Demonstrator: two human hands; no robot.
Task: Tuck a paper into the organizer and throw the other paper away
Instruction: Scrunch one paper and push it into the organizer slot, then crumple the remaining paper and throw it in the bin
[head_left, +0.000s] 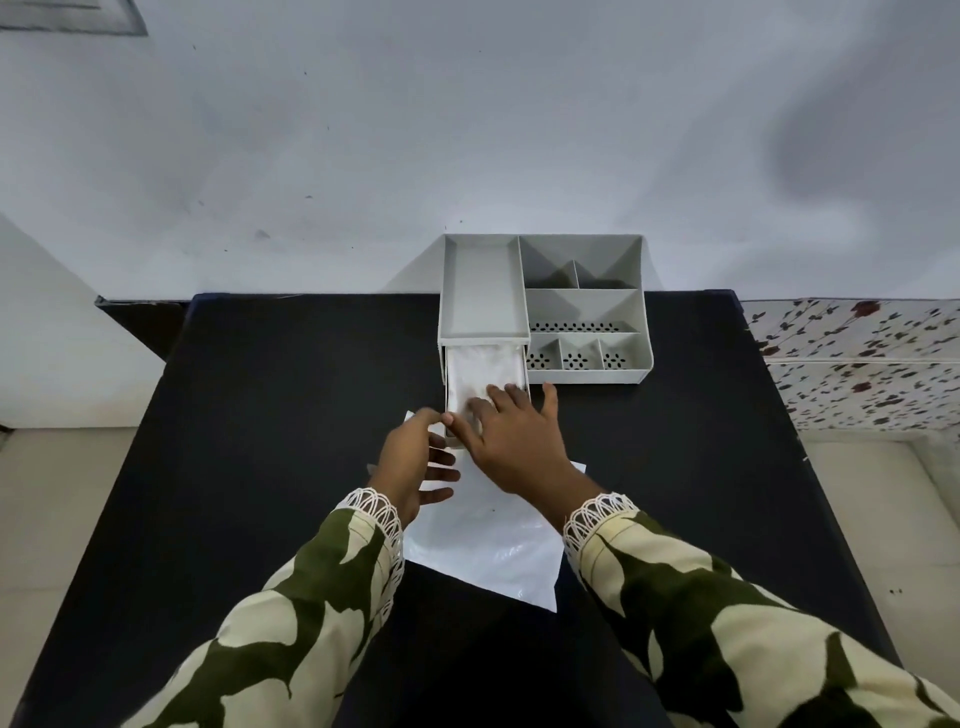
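A grey desk organizer (587, 306) stands at the far edge of the black table (260, 415). Its drawer (451, 387) on the left is pulled out toward me. A white crumpled paper (478, 374) lies inside the drawer. My right hand (511, 436) rests flat on that paper with fingers spread, over the drawer's front. My left hand (415, 457) touches the drawer's front left corner, fingers apart. A second white paper (488, 545) lies flat on the table under my hands and wrists.
The organizer's top tray (483, 280) and its right compartments (582, 312) hold nothing visible. A white wall rises behind the table. A floral-patterned surface (857, 358) lies to the right, pale floor to the left.
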